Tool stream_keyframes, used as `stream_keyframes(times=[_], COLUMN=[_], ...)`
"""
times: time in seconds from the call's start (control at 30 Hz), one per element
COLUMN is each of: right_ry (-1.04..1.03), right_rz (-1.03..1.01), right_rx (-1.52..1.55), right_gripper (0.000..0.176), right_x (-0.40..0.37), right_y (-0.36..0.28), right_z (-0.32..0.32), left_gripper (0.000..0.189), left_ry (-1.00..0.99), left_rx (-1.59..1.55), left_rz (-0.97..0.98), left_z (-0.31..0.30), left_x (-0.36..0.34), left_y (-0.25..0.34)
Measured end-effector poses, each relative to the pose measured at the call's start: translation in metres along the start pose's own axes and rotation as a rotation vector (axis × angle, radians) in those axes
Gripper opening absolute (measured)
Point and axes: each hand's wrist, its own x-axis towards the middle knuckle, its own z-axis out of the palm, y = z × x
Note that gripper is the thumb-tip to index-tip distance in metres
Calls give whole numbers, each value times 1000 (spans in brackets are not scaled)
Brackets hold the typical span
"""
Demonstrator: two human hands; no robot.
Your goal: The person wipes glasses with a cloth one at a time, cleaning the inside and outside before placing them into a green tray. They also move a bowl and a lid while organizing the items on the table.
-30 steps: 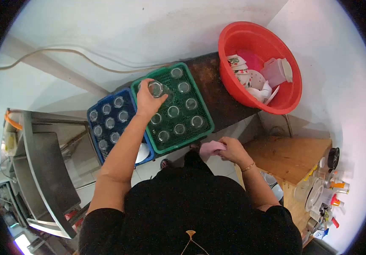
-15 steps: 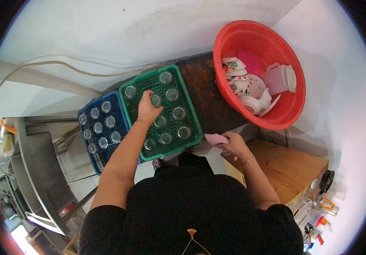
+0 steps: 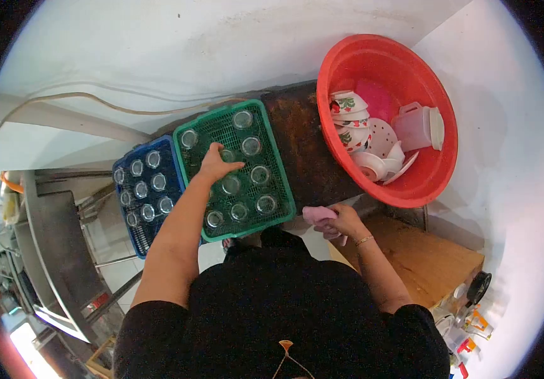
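My left hand (image 3: 219,165) is over the green basket (image 3: 282,165), thumb and fingers spread around an upturned clear glass (image 3: 227,155); it looks open, without gripping the glass. More upturned glasses, such as one glass (image 3: 251,146), stand in rows in the same basket. In my right hand (image 3: 346,221) is a bunched pink cloth (image 3: 320,215), gripped in front of my body, right of the green basket's near corner.
A blue basket (image 3: 138,230) with several upturned glasses adjoins the green one on the left. The red tub (image 3: 380,191) at right holds patterned bowls (image 3: 351,138) and a translucent pitcher (image 3: 412,126). Below it is a wooden surface (image 3: 424,260).
My left hand's fingers have spread slightly and drawn back from the glass, which stays put in the basket. In my right hand the cloth has bunched up more. The view has shifted slightly.
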Motion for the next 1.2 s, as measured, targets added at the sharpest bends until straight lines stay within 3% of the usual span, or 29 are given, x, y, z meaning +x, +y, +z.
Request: stream_keyframes(times=[0.13,0.2,0.27,0.37,0.4,0.47,0.7,0.9,1.03,1.1,1.13,1.2], right_ry=[-83,13,-10,-71,-109,-127,-106,-5,-30,-163,-158,-24], right_rz=[182,76,106,187,235,263,274,155,113,506,497,177], right_rx=[204,49,22,64,129,123,102,-45,-174,200,197,-35], right_gripper=[47,42,39,37,38,35,27,34,35,28,28,30], right_x=[-4,1,7,8,7,9,12,20,-7,-19,-19,-19], right_y=[-6,13,28,19,15,23,23,84,19,-14,-11,12], right_z=[-9,-4,-5,-16,-19,-16,-19,0,-31,-43,-41,-32], left_gripper=[87,79,72,48,48,52,71,73,74,74,74,71], left_ry=[-24,34,94,446,448,824,515,373,442,533,543,584], left_rx=[-146,-98,-50,-200,-200,292,331,209,108,16,12,-525], left_rz=[-68,-85,-104,-83,-87,66,-300,-238,-302,-252,-249,-275], left_z=[0,-4,-15,-29,-34,-43,-52,-61,-73,-80,-80,-78], left_x=[4,3,1,1,0,-3,14,39,11,-3,-2,3], left_y=[-7,-3,5,5,3,-1,5,-21,-4,-4,-17,-53])
